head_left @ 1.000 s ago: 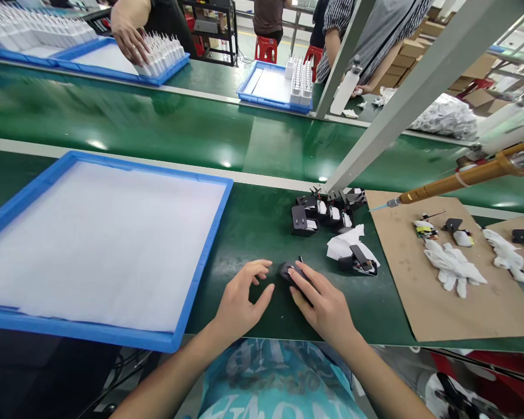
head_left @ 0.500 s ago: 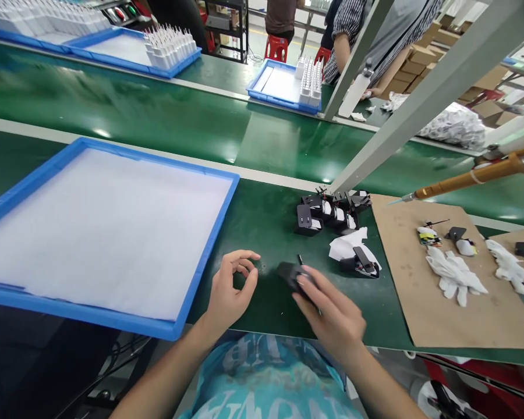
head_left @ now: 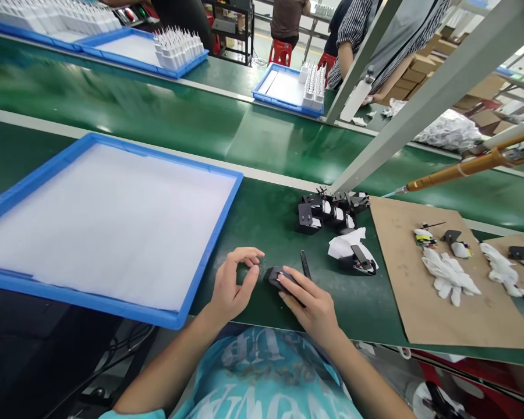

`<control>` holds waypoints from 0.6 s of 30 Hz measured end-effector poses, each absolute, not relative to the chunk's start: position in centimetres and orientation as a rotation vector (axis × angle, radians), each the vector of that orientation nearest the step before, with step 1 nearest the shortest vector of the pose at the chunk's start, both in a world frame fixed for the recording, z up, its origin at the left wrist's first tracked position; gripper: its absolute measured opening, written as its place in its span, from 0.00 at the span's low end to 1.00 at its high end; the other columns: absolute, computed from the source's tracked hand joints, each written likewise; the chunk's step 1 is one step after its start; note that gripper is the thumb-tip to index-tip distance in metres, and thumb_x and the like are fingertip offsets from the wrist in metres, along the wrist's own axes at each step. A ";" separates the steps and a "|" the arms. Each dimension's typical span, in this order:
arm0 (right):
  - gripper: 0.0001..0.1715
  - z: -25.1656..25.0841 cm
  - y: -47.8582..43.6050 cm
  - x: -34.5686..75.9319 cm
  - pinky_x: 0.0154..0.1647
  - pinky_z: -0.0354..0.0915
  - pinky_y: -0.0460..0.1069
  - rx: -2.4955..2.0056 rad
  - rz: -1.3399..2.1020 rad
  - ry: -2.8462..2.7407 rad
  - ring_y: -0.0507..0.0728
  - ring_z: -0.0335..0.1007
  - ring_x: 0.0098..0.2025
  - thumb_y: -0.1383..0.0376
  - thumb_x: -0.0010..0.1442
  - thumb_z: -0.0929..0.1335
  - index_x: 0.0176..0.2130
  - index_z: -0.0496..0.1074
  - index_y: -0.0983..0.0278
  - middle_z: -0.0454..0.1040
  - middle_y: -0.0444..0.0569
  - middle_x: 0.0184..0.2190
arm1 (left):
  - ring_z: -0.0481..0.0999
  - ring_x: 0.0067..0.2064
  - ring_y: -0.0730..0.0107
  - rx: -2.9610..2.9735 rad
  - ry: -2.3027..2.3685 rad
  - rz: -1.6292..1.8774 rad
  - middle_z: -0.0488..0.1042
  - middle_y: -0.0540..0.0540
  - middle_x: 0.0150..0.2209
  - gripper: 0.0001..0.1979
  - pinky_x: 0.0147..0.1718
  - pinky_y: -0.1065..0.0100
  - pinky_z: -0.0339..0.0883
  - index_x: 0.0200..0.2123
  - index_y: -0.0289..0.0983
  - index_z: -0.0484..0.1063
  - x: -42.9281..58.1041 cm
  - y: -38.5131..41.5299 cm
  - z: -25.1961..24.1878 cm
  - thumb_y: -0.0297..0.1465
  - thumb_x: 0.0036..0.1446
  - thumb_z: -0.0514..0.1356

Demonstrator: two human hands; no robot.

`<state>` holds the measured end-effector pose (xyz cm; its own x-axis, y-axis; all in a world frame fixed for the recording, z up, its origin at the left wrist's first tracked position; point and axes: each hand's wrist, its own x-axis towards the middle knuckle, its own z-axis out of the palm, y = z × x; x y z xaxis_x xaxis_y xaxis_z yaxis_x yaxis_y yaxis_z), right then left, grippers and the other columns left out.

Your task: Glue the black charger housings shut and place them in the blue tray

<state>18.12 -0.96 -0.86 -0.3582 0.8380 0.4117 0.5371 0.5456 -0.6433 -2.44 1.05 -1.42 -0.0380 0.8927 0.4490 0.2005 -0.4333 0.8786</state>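
My right hand grips a small black casing against the green tabletop, its fingers laid over the casing's top and far side. To the left of it, my left hand hovers with curled fingers and the thumb apart, holding nothing. A slim black tool lies just beyond my right fingers; I cannot make out its kind. Further back stands a cluster of black housings with white parts inside. Nearer, another black housing sits by a crumpled white paper.
A blue-rimmed tray lined with white fills the left. Brown cardboard at right carries white gloves and small parts. An amber dispenser hangs above it. A grey post slants across; people work beyond the green belt.
My right hand has shifted left with the black casing and lowered it to the table, uncovering more of the slim tool. My left hand has barely moved. The view has shifted slightly.
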 end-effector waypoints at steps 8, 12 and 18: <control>0.22 1.3 -1.4 17.2 0.36 0.74 0.49 -1.117 1.494 -0.838 0.56 0.77 0.38 0.56 0.55 0.73 0.49 0.75 0.54 0.79 0.49 0.44 | 0.62 0.62 0.46 2.099 0.900 1.443 0.61 0.30 0.62 0.48 0.56 0.44 0.62 0.63 0.38 0.51 0.5 1.2 0.7 0.43 0.44 0.71; 0.20 2.0 -1.3 16.1 0.31 0.69 0.45 -1.041 1.794 -0.595 0.52 0.72 0.31 0.54 0.57 0.71 0.49 0.73 0.56 0.77 0.46 0.36 | 0.65 0.61 0.50 1.995 0.905 1.524 0.67 0.34 0.58 0.37 0.56 0.46 0.64 0.59 0.40 0.56 2.2 1.1 1.3 0.35 0.49 0.69; 0.13 1.9 -1.4 15.3 0.39 0.70 0.47 -0.930 1.945 -0.355 0.53 0.73 0.35 0.55 0.54 0.73 0.38 0.76 0.59 0.76 0.44 0.33 | 0.72 0.52 0.55 1.953 1.007 1.473 0.73 0.40 0.49 0.32 0.49 0.51 0.69 0.54 0.40 0.60 2.5 0.9 1.2 0.33 0.47 0.68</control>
